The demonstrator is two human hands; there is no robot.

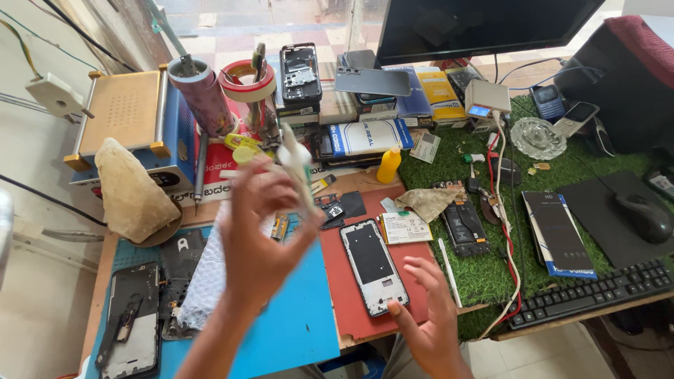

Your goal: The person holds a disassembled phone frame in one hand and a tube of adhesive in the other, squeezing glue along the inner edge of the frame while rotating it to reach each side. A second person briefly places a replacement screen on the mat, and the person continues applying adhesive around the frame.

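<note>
The left hand (256,231) is raised above the bench (351,319). Its grip is closed around a white tool (296,165), which is long, thin and blurred, so its kind cannot be told. The right hand (428,316) rests open, holding nothing, and touches the lower edge of a phone frame (373,265). The frame lies flat on a red mat (337,281), with a light rim and dark inside.

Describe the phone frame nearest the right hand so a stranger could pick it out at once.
Start at the red mat beside the blue mat on the workbench's front edge. On it, just beyond the right hand, lies an opened phone frame, face up and lengthwise. It alone has a pale silver rim around a black inner panel; the other opened phones, on the far left, are dark all over.
</note>
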